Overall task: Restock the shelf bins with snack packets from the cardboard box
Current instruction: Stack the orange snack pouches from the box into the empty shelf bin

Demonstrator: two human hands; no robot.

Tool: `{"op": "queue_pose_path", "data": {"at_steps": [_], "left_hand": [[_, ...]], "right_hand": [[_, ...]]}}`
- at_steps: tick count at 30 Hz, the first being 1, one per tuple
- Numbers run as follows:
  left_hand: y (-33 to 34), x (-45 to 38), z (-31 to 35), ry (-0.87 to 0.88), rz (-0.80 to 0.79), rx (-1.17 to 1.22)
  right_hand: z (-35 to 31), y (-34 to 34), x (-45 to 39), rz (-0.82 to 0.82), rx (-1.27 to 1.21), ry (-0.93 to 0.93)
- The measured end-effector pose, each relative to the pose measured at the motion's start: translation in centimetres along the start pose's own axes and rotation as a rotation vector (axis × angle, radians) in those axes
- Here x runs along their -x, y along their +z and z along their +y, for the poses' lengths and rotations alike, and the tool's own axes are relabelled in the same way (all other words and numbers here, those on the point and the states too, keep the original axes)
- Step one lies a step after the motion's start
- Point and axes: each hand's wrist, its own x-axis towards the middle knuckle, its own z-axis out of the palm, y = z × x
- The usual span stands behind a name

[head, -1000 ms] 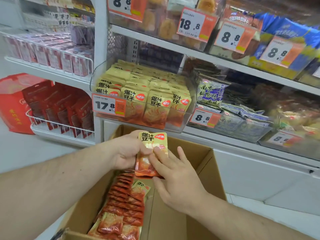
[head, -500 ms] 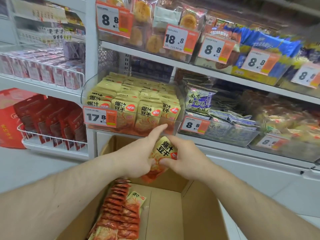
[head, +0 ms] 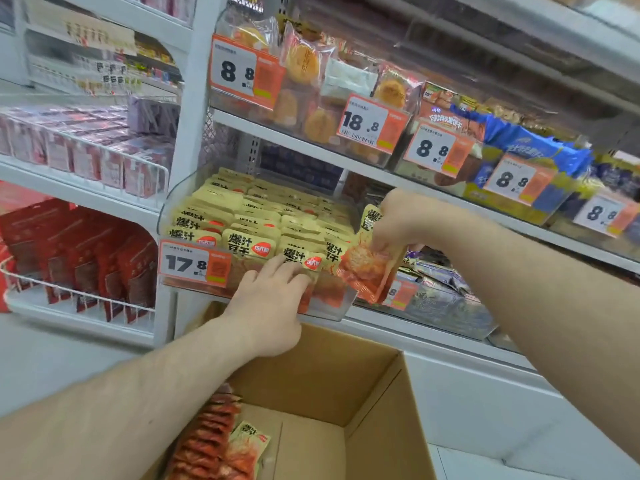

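Right hand (head: 405,220) pinches one packet (head: 367,268); left hand (head: 273,299) touches bin (head: 325,306).

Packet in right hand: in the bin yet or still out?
Out. The right hand pinches the snack packet at the clear bin's right front corner, its lower end hanging outside the front wall.

Cardboard box (head: 311,382) sits below the shelf bin (head: 256,233) (packets (head: 221,445) stacked in its left side); right hand (head: 408,220) at the bin's right edge.
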Motion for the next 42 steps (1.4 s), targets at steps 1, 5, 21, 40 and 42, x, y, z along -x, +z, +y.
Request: {"op": "queue_pose_path", "data": {"at_steps": [1, 5, 21, 40, 42], "left_hand": [[0.0, -0.2, -0.1, -0.002, -0.015, -0.003], [0.3, -0.9, -1.0, -0.013, -0.046, -0.006], [0.9, -1.0, -1.7, -0.016, -0.057, 0.009], [0.7, -0.7, -1.8, -0.004, -0.081, 0.116], [0.2, -0.4, -2.0, 0.01, -0.005, 0.218]], "right_hand": [[-0.5, -0.3, -0.9, -0.013, 0.025, 0.0], [-2.4, -0.1, -3.4, -0.061, 0.155, -0.027], [0.1, 6.0, -6.5, 0.119, 0.616, -0.403], [1.4, 10.9, -7.3, 0.217, 0.773, -0.313], [1.3, 10.4, -6.8, 0.18, 0.639, -0.272]]}}
